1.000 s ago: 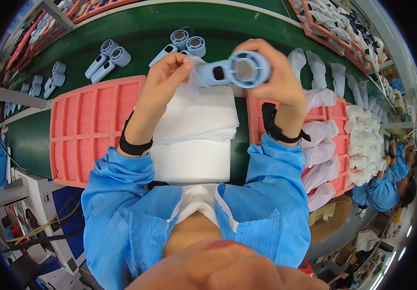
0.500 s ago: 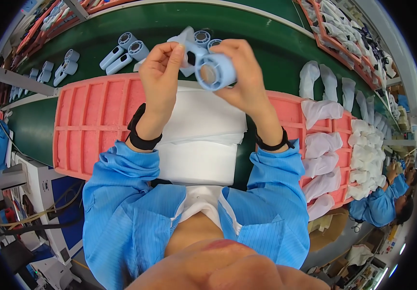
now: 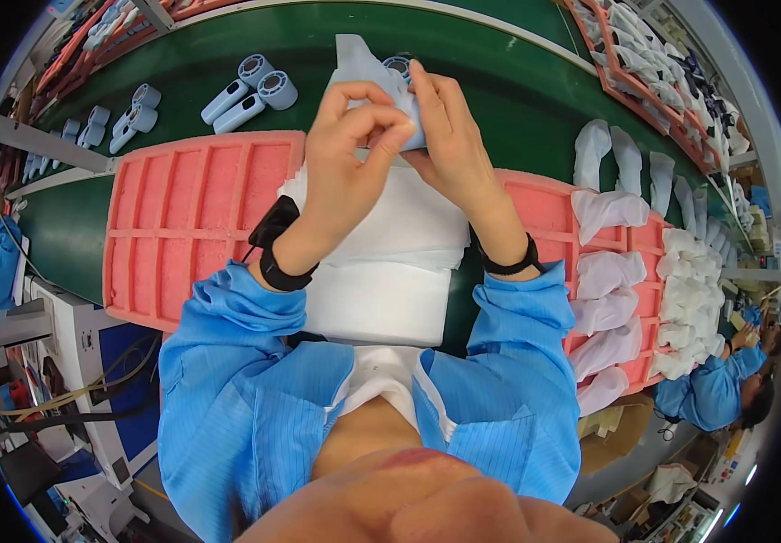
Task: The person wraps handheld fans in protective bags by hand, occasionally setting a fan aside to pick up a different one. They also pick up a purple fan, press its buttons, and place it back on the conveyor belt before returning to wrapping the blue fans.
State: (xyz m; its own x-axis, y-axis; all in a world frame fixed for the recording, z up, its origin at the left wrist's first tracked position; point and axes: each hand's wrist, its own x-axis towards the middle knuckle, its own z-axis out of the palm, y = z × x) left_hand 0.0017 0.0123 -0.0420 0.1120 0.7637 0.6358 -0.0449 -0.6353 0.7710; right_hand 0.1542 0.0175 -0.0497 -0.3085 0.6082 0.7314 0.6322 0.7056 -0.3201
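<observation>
Both my hands are raised over the front of a green conveyor belt, around a light-blue hair-dryer-like housing point(image 3: 416, 138) partly wrapped in a thin white sheet point(image 3: 361, 63). My right hand point(image 3: 452, 131) grips the housing's right side. With fingers pinched together, my left hand point(image 3: 352, 149) presses the sheet against it. Fingers and sheet hide most of the housing. Just beyond my right fingertips shows the round end of another housing point(image 3: 397, 65) on the belt. A stack of white sheets point(image 3: 377, 299) lies below my hands.
Pink compartment trays point(image 3: 200, 226) flank the stack; wrapped pieces point(image 3: 608, 271) lie on the right one. Bare blue housings point(image 3: 254, 90) stand in pairs along the belt point(image 3: 499, 100) to the left. More wrapped pieces point(image 3: 626, 154) line the right. A co-worker point(image 3: 712, 380) sits far right.
The housing has turned, so its round open end no longer faces me, and the sheet covers more of it. My left hand has moved right, close against my right hand.
</observation>
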